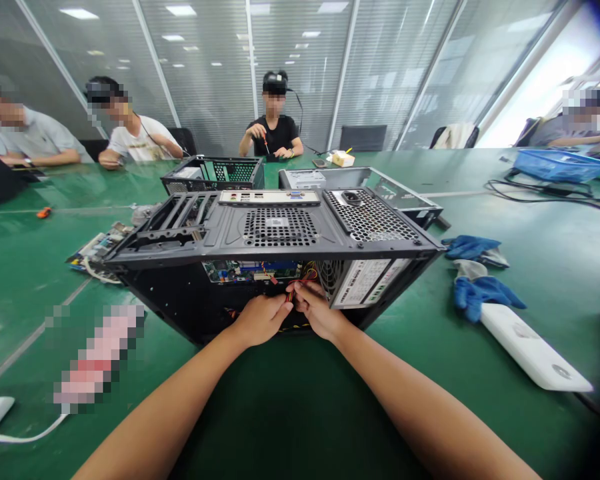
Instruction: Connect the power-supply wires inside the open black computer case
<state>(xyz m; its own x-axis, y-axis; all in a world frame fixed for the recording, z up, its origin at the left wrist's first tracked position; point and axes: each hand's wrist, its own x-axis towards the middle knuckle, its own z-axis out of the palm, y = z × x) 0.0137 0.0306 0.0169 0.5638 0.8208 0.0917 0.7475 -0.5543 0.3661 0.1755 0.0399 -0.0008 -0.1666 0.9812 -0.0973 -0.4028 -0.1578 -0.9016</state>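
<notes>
A black computer case [220, 230] lies before me with its side open toward me and its back panel facing up. Both hands reach inside. My left hand [263, 317] pinches a bundle of red, yellow and black power cables [290, 291]. Close beside it, my right hand [316, 308] has its fingers closed on the same cables. The power supply [363, 283], with a white label and a fan, sits to the right of my hands. Behind them shows a green and blue motherboard [253, 270]. The cable ends are partly hidden by my fingers.
Two more open cases, one black [213, 175] and one grey [405, 193], stand behind mine. A loose circuit board [97, 252] lies left. Blue gloves [485, 293] and a white power strip [533, 347] lie right. A blue basket [560, 165] is farther off. Several people sit around the table.
</notes>
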